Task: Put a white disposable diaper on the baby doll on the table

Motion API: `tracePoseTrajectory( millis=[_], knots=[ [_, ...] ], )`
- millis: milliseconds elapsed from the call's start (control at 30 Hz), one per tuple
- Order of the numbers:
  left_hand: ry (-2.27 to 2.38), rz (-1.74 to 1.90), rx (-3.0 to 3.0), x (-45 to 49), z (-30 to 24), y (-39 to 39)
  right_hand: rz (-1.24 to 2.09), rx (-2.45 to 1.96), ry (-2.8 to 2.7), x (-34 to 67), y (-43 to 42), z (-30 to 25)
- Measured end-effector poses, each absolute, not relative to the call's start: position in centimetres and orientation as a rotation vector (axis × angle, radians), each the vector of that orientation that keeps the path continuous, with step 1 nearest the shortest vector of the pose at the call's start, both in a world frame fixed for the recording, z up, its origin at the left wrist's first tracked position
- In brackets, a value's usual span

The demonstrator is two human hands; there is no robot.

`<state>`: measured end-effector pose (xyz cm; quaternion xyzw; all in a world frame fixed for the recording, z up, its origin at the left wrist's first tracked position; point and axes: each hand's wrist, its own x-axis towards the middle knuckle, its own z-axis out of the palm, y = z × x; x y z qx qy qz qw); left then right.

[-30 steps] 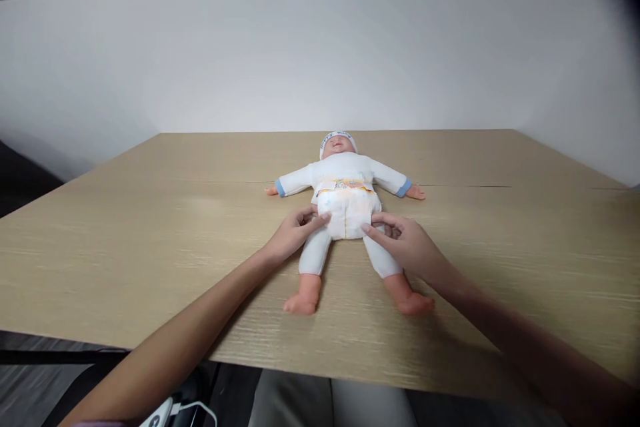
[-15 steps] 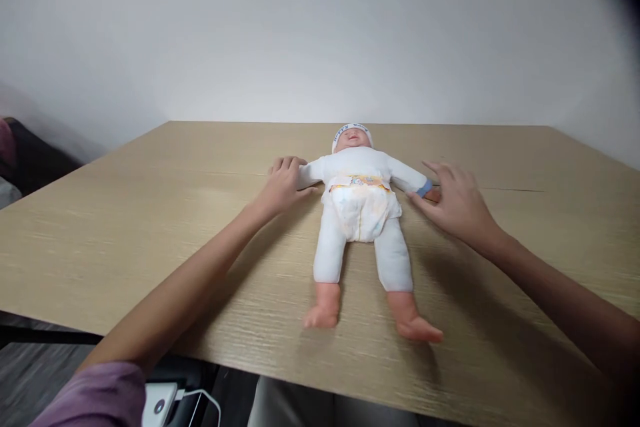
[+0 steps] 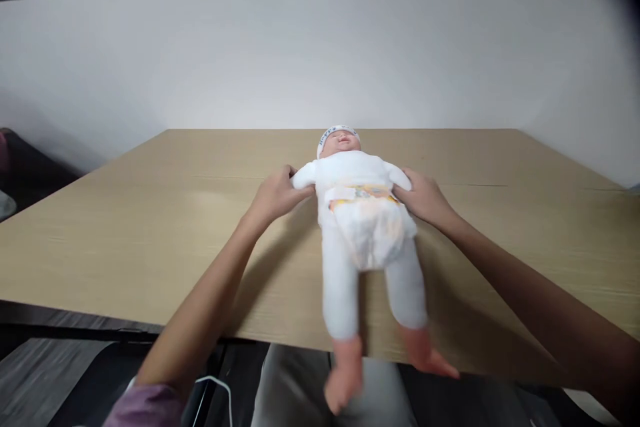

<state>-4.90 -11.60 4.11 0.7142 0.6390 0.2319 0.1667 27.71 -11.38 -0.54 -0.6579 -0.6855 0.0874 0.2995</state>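
Note:
A baby doll [image 3: 353, 170] in a white suit and a printed headband lies face up, its head toward the far side of the table. Around its waist is a white diaper [image 3: 373, 237] with an orange-patterned band. My left hand [image 3: 281, 195] is closed around the doll's arm at the left. On the other side, my right hand [image 3: 423, 197] grips the opposite arm, hiding the doll's hand. The doll's bare feet hang past the near table edge and look blurred.
The wooden table [image 3: 150, 233] has a white partition [image 3: 280, 53] behind it. My lap in grey trousers [image 3: 295, 387] is below the near edge. A white cable [image 3: 225, 383] hangs at lower left, and a dark object [image 3: 35, 163] stands beyond the table's left side.
My right hand has moved in from open beside the doll's arm to grip it. The doll has come toward me, its feet now past the near edge. The view has shifted slightly.

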Motion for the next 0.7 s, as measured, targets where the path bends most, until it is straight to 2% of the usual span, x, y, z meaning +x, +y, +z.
tracePoseTrajectory(
  millis=[167, 333, 567, 700],
  knots=[
    [1.668, 0.771, 1.904, -4.3, 6.0, -26.8, 0.534, -1.475, -1.861, 28.4, -21.0, 3.0],
    [1.474, 0.718, 1.823, -2.8, 2.9, -39.5, 0.612, -1.348, -1.979, 29.5, -30.2, 4.3],
    [1.435, 0.417, 1.847, -6.0, -4.5, -50.7, 0.728, -1.248, -2.159, 27.3, -40.3, 2.1],
    [1.509, 0.206, 1.84, -9.0, -5.9, -53.8, 0.794, -1.203, -2.244, 24.0, -43.4, -0.5]
  ],
)
